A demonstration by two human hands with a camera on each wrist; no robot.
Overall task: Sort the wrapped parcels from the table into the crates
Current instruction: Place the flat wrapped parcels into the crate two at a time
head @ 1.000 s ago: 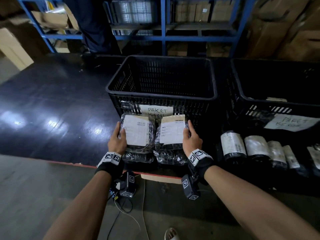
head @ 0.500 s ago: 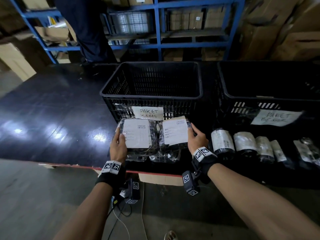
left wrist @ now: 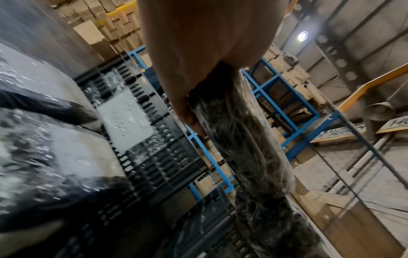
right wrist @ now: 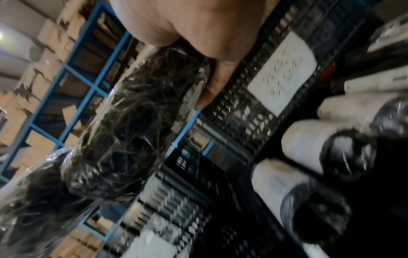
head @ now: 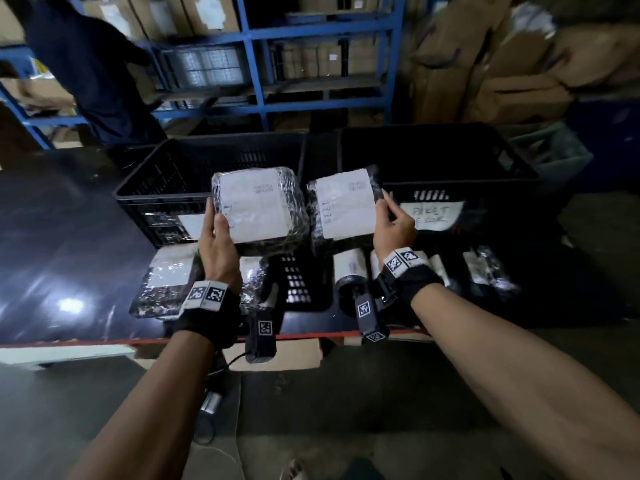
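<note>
My left hand (head: 216, 225) grips the left edge of a flat black plastic-wrapped parcel (head: 259, 209) with a white label, held in the air in front of the left black crate (head: 166, 181). My right hand (head: 391, 220) grips the right edge of a second, similar parcel (head: 343, 207), held between the two crates, just left of the right crate (head: 450, 157). The wrist views show each parcel edge-on under the palm: the left-hand parcel (left wrist: 240, 139) and the right-hand parcel (right wrist: 132, 125). Both parcels are clear of the table.
More flat parcels (head: 166, 282) lie on the dark table (head: 62, 244) under my left wrist. Several roll-shaped parcels (head: 349, 271) stand in a row before the right crate, which bears a handwritten paper label (head: 433, 214). Blue shelving (head: 256, 74) and a person (head: 90, 74) stand behind.
Both hands have lifted their parcels off the pile on the table and raised them to crate-rim height. The parcels have drawn apart, the right one moving toward the right crate.
</note>
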